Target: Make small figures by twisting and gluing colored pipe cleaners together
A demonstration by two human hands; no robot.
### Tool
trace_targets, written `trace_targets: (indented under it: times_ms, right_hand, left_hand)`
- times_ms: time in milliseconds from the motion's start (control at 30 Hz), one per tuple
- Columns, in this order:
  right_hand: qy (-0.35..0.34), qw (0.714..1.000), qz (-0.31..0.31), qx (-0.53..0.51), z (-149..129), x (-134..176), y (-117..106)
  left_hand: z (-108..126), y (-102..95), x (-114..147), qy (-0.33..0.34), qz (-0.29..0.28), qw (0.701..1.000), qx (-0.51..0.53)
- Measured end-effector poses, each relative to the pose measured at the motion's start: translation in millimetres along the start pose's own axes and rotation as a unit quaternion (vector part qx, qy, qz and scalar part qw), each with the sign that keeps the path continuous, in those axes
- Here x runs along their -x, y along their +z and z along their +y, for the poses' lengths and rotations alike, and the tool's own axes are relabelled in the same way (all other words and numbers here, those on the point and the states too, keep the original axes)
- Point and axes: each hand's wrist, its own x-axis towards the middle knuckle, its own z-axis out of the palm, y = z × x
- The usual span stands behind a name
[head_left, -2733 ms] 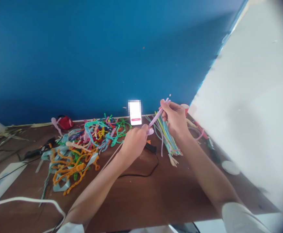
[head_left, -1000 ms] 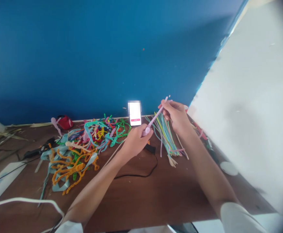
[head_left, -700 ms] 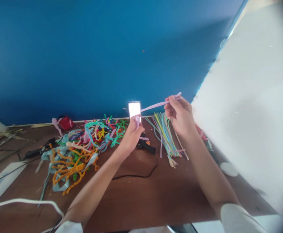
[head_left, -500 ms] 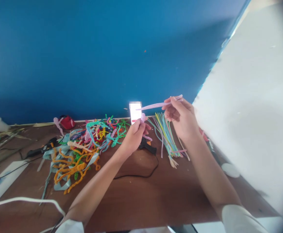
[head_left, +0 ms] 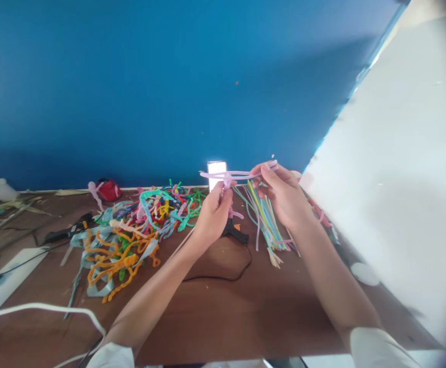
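Observation:
My left hand [head_left: 214, 214] is closed on a wound lilac pipe-cleaner piece [head_left: 227, 180], whose top shows above the thumb. A thin pale stick [head_left: 182, 241] runs out from under this hand toward the lower left. Pinched between the fingers of my right hand [head_left: 286, 197] are lilac pipe cleaners [head_left: 243, 174], stretched leftward in a long narrow loop. The loop crosses at the top of the wound piece; whether it goes around it or lies behind it, I cannot tell. Behind the loop stands a phone [head_left: 216, 167] with a bright screen.
Loose straight pipe cleaners [head_left: 266, 220] lie beneath my right hand. A black glue gun [head_left: 236, 233] with a cord is near the left wrist. To the left spreads a tangled pile of colored pipe cleaners [head_left: 131, 250]. A white cable [head_left: 42, 306] curves at lower left; a blue wall [head_left: 149, 92] rises behind.
The lilac pipe cleaners have moved left and slightly down, now crossing at the wound piece. My right hand came a little closer to the left. The pale stick has come into sight.

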Motion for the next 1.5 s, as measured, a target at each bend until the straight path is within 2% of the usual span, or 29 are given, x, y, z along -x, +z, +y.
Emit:
trace_targets:
  times_ms: [200, 400, 567, 700, 800, 1100, 1267, 1433, 1500]
  right_hand:
    - [-0.014, 0.999, 0.001, 0.047, 6.2, -1.8, -0.6]
    - [-0.067, 0.989, -0.001, 0.134, 10.2, 1.1, 2.4]
    - [-0.065, 0.988, -0.037, 0.138, 5.5, 5.6, 4.0]
    - [-0.066, 0.984, -0.047, 0.157, 5.3, 6.0, 4.5]
    - [-0.068, 0.981, -0.055, 0.171, 6.8, 5.9, 4.7]
    - [-0.086, 0.958, -0.089, 0.260, 1.7, 6.1, 1.9]
    - [-0.075, 0.954, -0.099, 0.274, 1.4, 1.3, -5.4]
    - [-0.082, 0.910, -0.156, 0.376, 4.9, 1.2, -3.2]
    - [-0.091, 0.901, -0.171, 0.388, 5.8, 1.8, -1.3]
  left_hand:
    - [6.9, 1.0, 5.1, -0.013, 0.024, 0.999, -0.027]
    - [7.1, 0.2, 6.7, -0.010, 0.047, 0.998, -0.032]
    - [2.4, -0.1, 1.5, -0.033, 0.074, 0.995, 0.064]
    - [-2.9, -0.1, -4.8, -0.045, 0.088, 0.979, 0.181]
    - [-3.1, 0.1, -6.7, -0.038, 0.102, 0.970, 0.216]
    - [1.3, -1.3, -5.0, -0.003, 0.111, 0.970, 0.216]
    - [0.1, -0.8, -4.1, 0.022, 0.116, 0.977, 0.177]
    - [-3.6, 2.3, -1.8, 0.011, 0.100, 0.989, 0.110]
    - [-4.6, 2.0, -1.4, 0.010, 0.084, 0.993, 0.088]
